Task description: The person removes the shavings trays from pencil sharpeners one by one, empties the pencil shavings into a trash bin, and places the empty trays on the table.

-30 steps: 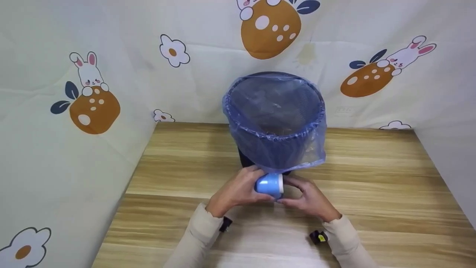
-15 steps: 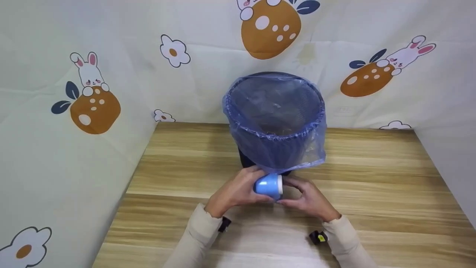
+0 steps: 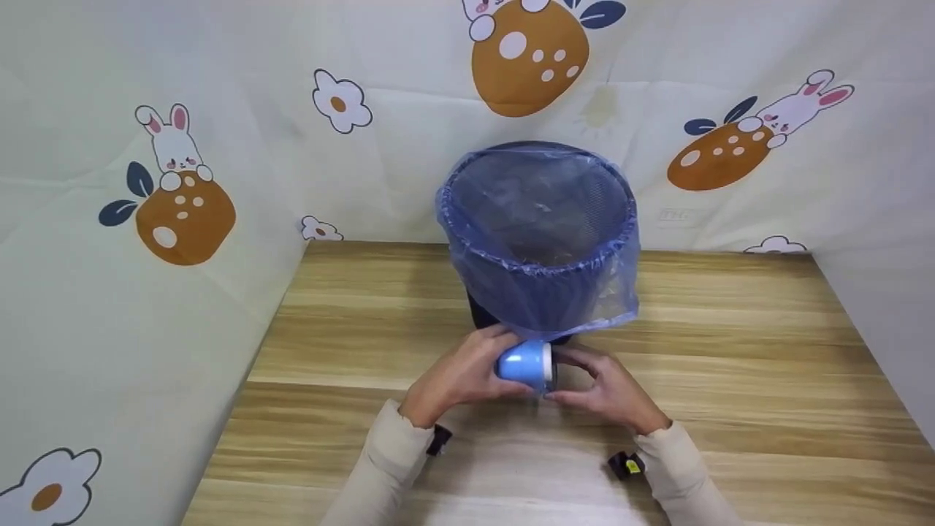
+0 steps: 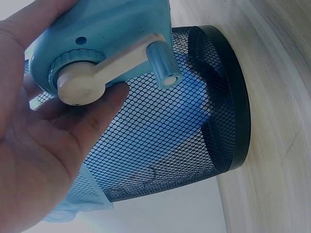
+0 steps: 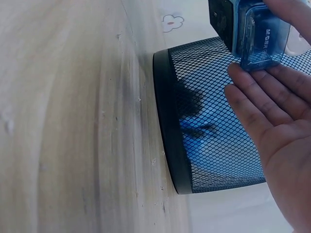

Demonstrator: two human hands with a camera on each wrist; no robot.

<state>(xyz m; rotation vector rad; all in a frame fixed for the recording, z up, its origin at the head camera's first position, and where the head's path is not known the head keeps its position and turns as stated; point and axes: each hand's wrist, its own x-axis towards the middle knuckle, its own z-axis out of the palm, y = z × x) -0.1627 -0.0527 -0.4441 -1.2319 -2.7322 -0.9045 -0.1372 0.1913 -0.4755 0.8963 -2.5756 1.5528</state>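
Observation:
A light-blue crank pencil sharpener (image 3: 520, 364) lies on its side in the air, close in front of the mesh bin. My left hand (image 3: 467, 369) grips its body, fingers behind and thumb along the near side. In the left wrist view its white crank arm (image 4: 127, 63) ends in a blue knob (image 4: 164, 63). The sharpener's clear shavings drawer (image 5: 265, 41) is pinched between thumb and fingertips of my right hand (image 3: 610, 387). In the right wrist view the drawer shows white lettering, with a dark part of the sharpener beside it.
A black mesh wastebasket (image 4: 160, 131) lined with a thin blue plastic bag (image 3: 540, 299) stands at the back middle of the wood-grain table (image 3: 738, 365). Behind it hangs a pale cloth (image 3: 409, 146) printed with rabbits and flowers. Dark wrist cameras sit at both sleeves.
My left hand and the sharpener body have shifted slightly left, and more of the clear drawer shows at its right end. My right hand has stayed nearly still.

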